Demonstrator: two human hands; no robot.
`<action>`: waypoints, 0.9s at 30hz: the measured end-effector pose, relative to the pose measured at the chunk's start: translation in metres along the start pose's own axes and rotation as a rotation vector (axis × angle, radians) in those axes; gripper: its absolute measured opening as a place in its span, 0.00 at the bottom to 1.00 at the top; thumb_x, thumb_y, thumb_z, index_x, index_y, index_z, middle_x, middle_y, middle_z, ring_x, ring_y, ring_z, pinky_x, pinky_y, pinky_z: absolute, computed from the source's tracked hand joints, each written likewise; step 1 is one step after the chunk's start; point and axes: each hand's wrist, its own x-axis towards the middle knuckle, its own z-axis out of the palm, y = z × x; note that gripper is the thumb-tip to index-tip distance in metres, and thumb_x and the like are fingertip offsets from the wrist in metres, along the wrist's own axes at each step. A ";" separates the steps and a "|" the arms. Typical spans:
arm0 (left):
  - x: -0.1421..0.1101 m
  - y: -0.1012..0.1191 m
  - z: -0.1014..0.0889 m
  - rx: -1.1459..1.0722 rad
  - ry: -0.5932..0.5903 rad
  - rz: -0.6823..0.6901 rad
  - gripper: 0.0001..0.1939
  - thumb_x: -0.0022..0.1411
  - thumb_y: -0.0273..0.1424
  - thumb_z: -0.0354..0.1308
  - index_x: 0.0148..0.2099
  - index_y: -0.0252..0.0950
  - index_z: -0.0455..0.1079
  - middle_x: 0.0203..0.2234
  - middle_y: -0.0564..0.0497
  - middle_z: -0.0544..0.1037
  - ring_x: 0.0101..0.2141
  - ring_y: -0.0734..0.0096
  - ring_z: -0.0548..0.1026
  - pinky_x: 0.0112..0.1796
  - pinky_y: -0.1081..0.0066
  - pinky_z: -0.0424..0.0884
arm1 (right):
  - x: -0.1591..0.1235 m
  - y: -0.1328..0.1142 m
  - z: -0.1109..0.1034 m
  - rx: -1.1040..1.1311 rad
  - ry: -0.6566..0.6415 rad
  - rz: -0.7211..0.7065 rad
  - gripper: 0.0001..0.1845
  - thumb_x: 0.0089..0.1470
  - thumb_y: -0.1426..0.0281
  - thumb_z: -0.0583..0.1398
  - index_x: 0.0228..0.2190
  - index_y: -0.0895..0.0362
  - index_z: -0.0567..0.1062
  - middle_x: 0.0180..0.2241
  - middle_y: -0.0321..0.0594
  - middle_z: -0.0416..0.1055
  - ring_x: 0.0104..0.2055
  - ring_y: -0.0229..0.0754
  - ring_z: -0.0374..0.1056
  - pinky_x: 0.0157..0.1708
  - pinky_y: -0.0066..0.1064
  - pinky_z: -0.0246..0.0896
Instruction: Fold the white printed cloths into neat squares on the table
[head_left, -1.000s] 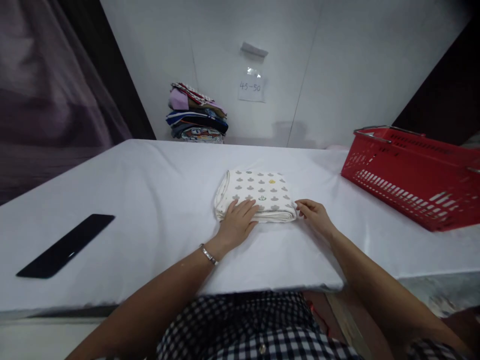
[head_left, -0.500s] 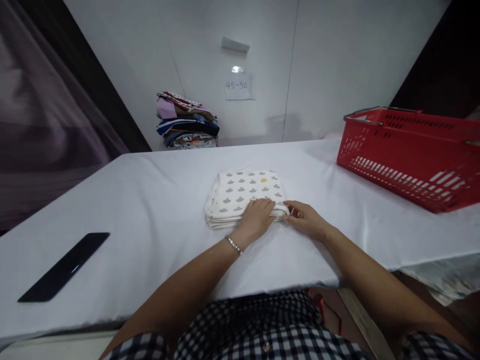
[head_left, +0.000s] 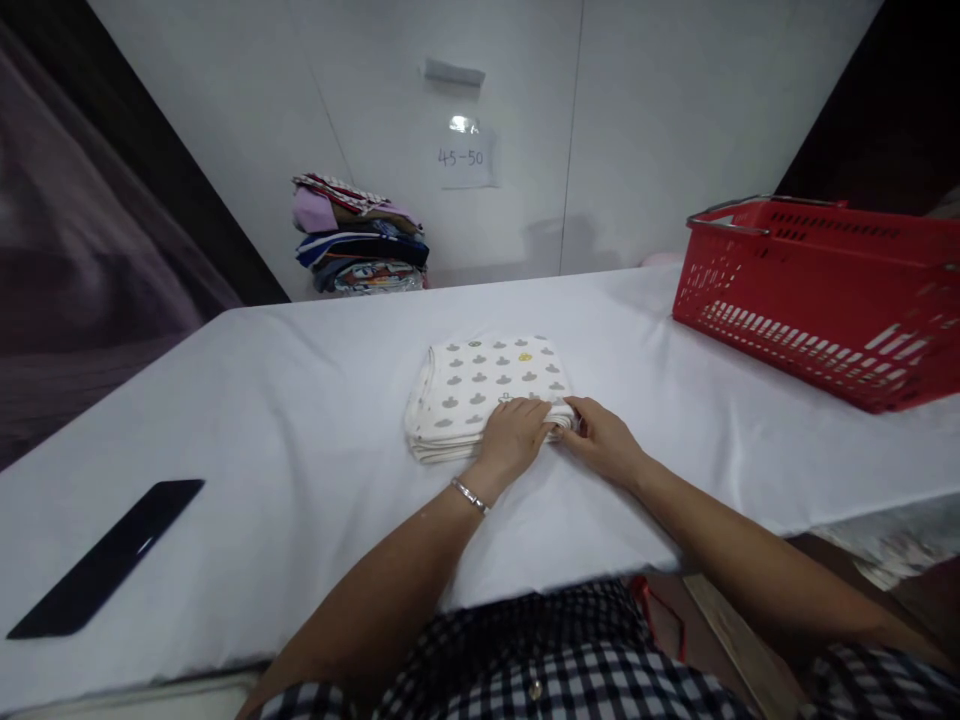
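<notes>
A white cloth (head_left: 480, 380) printed with small grey shapes and one yellow one lies folded into a thick, layered rectangle in the middle of the table. Across its near edge rests my left hand (head_left: 516, 432), fingers together on the top and thumb down at the front layers. My right hand (head_left: 600, 436) is closed on the near right corner, with fingers above and thumb at the stacked edges. The parts of the layers under both hands are hidden.
A white sheet covers the table (head_left: 330, 400). To the left lies a flat dark panel (head_left: 109, 560). At the back stands a pile of folded clothes (head_left: 364, 235) by the wall. A red shopping basket (head_left: 817, 310) sits on the right.
My right hand has shifted slightly left, closing in on the cloth's corner and nearer my left hand. My left hand stays in place on the cloth. The view has tilted a little.
</notes>
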 end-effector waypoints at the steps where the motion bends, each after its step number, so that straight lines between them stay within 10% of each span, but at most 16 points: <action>1: 0.000 0.000 0.000 0.001 0.000 0.004 0.13 0.67 0.35 0.46 0.49 0.37 0.65 0.43 0.49 0.75 0.45 0.65 0.69 0.44 0.64 0.64 | 0.000 -0.001 0.001 -0.016 0.006 0.006 0.20 0.52 0.63 0.56 0.48 0.52 0.66 0.41 0.41 0.71 0.39 0.44 0.66 0.36 0.34 0.60; 27: -0.013 -0.013 -0.019 -0.014 -0.013 -0.071 0.11 0.64 0.36 0.51 0.45 0.38 0.69 0.37 0.49 0.72 0.40 0.65 0.67 0.40 0.64 0.64 | 0.000 -0.006 -0.004 -0.267 -0.066 0.012 0.08 0.52 0.68 0.53 0.36 0.53 0.67 0.31 0.36 0.70 0.29 0.39 0.63 0.28 0.29 0.50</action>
